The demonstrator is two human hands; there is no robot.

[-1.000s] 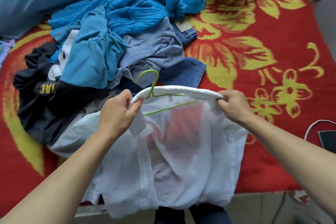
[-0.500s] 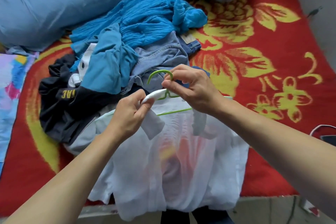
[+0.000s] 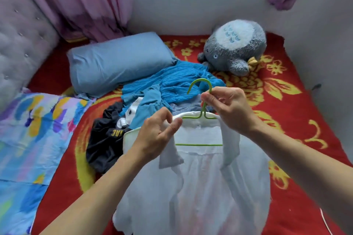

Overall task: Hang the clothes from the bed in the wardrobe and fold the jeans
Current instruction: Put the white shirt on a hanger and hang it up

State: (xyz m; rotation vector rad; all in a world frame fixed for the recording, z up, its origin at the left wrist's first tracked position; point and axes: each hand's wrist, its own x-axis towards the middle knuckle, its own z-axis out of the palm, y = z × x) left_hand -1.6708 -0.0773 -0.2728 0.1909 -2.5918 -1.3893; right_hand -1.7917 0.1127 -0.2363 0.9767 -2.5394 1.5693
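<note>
The right hand (image 3: 229, 108) is pinching the green hanger (image 3: 201, 79) just under its hook. The white shirt (image 3: 200, 187) is hanging near, between both arms, its shoulder line running left to right. The left hand (image 3: 156, 135) is curling at the collar, but I cannot tell whether it is gripping.

The shirt (image 3: 200, 187) runs off the bottom edge, hem unseen, and covers the hanger's (image 3: 200, 80) shoulders. Behind its collar the jeans (image 3: 183, 106) show only a strip, the rest hidden by the right hand (image 3: 231, 108). Left of the shirt, the black top's (image 3: 103, 139) folded print is unreadable.
</note>
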